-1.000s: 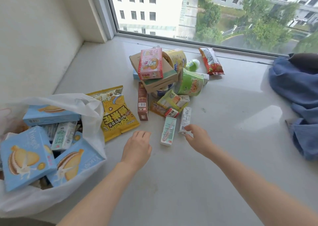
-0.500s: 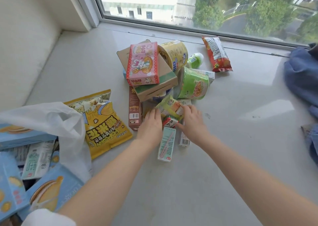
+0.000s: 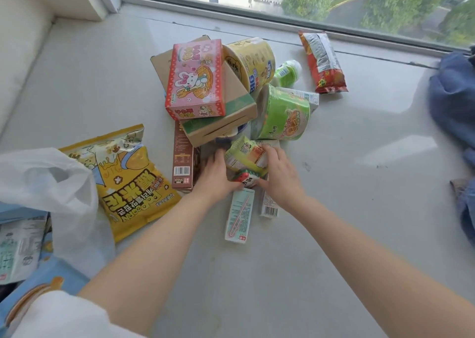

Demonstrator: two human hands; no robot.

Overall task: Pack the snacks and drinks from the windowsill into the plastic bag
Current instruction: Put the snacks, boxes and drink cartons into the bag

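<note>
While the left hand and right hand pinch the small snack packs between them at 6 o'clock of the pile, the leaning brown box may slide down; the plastic bag waits at 9 o'clock.

blue cloth at rt, window

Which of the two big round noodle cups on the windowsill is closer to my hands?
The green cup, lying on its side just beyond your right hand. The yellow cup marked BIG lies farther back, toward the window, beside the pink box.
</note>
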